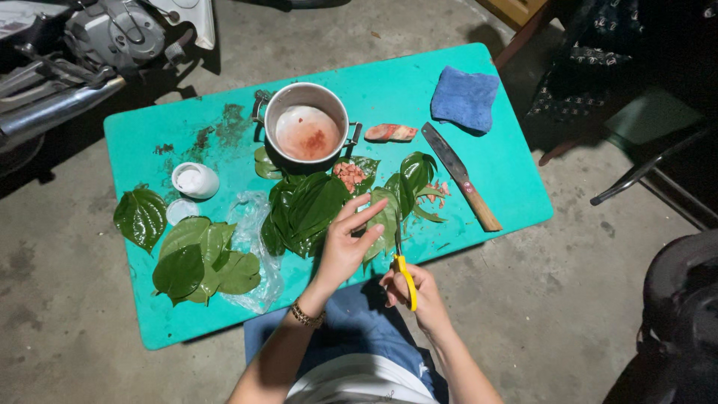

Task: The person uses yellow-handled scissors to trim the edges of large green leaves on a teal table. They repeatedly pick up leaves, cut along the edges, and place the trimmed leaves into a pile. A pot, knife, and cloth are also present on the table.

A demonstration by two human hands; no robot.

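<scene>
A: Left hand (345, 247) first. Grip state?

B: Clasped on a green leaf (384, 221), thumb under, fingers stretched over its top face. Leaf held just above the near edge of the teal desk (516, 172).

A: Leaf from the other grip?

B: Directly ahead of right hand (419, 293), up and a touch left. Right grip clenched around yellow-handled scissors (404, 273), blades pointing away from the body and meeting the leaf's lower edge.

A: Long axis?

B: Leaf running roughly near-to-far, almost in line with the blades. Tip away from both grips, stalk end hidden behind the fingers.

A: Nearer hand?

B: Left, already on it. Right touching only through the scissors.

A: Around?

B: Left of the grip, a pile of leaves (202, 262) on clear plastic. Beyond it, a metal pot (307, 133). Right of the grips, a wooden-handled knife (460, 176), well apart.
</scene>
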